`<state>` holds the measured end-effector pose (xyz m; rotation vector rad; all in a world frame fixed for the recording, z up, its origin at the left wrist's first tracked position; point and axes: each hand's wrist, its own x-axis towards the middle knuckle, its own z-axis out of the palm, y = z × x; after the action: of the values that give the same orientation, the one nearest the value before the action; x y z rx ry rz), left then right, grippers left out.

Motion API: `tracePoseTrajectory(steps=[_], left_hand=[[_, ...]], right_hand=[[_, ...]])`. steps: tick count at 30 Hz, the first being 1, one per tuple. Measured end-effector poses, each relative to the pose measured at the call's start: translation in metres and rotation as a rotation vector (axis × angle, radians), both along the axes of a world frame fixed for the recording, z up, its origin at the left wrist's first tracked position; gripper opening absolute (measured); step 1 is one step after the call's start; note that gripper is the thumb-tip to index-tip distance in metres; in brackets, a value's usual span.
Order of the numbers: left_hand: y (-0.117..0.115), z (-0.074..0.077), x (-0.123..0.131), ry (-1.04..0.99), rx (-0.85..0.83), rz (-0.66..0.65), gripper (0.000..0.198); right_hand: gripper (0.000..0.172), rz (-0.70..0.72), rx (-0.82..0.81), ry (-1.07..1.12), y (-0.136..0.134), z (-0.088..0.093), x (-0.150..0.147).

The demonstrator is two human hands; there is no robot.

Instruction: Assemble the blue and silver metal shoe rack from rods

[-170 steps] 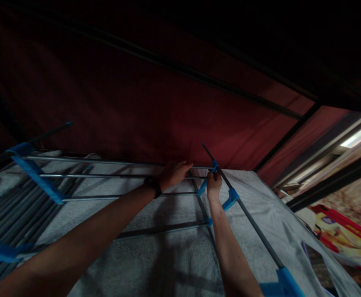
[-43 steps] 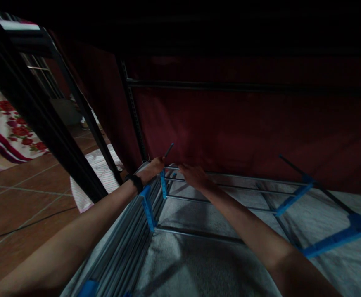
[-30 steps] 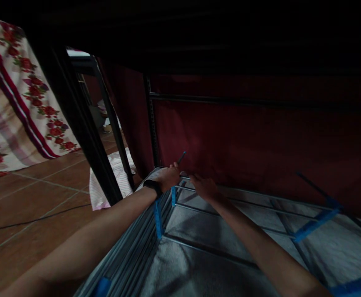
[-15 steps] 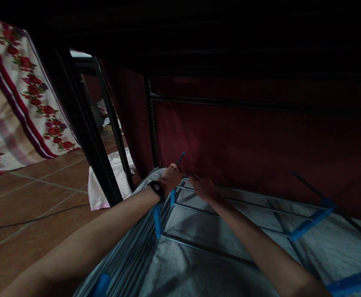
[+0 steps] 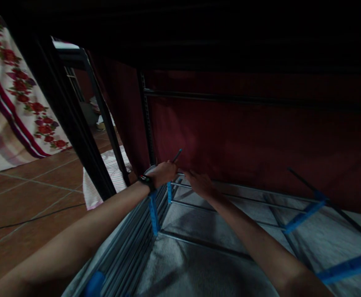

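At the far left corner of a rack frame, my left hand [image 5: 165, 173], with a dark wristband [image 5: 147, 181], is closed around a thin rod [image 5: 176, 156] whose blue-tipped end sticks out above the fist. My right hand [image 5: 199, 183] is beside it, its fingers bent over the end of a grey metal rod [image 5: 182, 174] along the frame's back edge. Blue plastic connectors [image 5: 153, 214] join the rods on the left side, and another blue connector [image 5: 306, 215] spans rods on the right. The joint under my left fingers is hidden.
Grey cloth [image 5: 195, 268] lies under the frame. A bundle of grey rods [image 5: 127, 255] runs along the left. A dark post [image 5: 75, 132] stands close to my left arm. Dark red cloth [image 5: 230, 136] hangs behind, and a striped cloth [image 5: 114, 171] lies on the tiled floor [image 5: 44, 185].
The view has shifted slightly, so the scene sits a little further left. Both hands stay at the same corner, with my left wrist turned slightly.
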<state>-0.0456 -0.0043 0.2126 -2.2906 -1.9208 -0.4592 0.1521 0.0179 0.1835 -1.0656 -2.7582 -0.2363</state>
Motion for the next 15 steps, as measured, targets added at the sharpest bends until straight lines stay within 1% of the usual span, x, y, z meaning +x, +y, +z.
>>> tracePoseTrajectory(steps=[1, 3, 5, 6, 8, 9, 10, 12, 15], left_hand=[[0.004, 0.002, -0.005, -0.172, -0.025, 0.028, 0.026], [0.012, 0.004, -0.013, -0.417, -0.056, 0.074, 0.026], [0.017, 0.000, -0.018, -0.656, -0.090, 0.134, 0.032], [0.019, -0.003, -0.019, -0.841, -0.144, 0.179, 0.034], [0.021, -0.012, -0.018, -1.229, -0.311, 0.262, 0.039], [0.021, -0.017, -0.016, -1.372, -0.388, 0.295, 0.040], [0.022, -0.020, -0.015, -1.452, -0.443, 0.314, 0.041], [0.024, -0.025, -0.013, -1.514, -0.459, 0.330, 0.040], [0.027, -0.027, -0.012, -1.461, -0.396, 0.341, 0.040]], right_hand=[[0.049, 0.004, 0.000, 0.005, 0.000, 0.001, 0.000], [0.050, 0.007, -0.004, 0.020, 0.001, 0.003, 0.001], [0.051, 0.010, -0.013, 0.031, 0.002, 0.003, 0.001], [0.051, 0.013, -0.018, 0.035, 0.002, 0.002, 0.001], [0.051, 0.023, -0.025, 0.041, 0.003, 0.000, 0.000], [0.051, 0.025, -0.028, 0.044, 0.004, -0.001, 0.000], [0.050, 0.025, -0.028, 0.049, 0.004, -0.003, 0.000], [0.050, 0.020, -0.028, 0.058, 0.006, -0.005, 0.000], [0.052, 0.027, -0.039, 0.066, 0.008, -0.006, 0.001]])
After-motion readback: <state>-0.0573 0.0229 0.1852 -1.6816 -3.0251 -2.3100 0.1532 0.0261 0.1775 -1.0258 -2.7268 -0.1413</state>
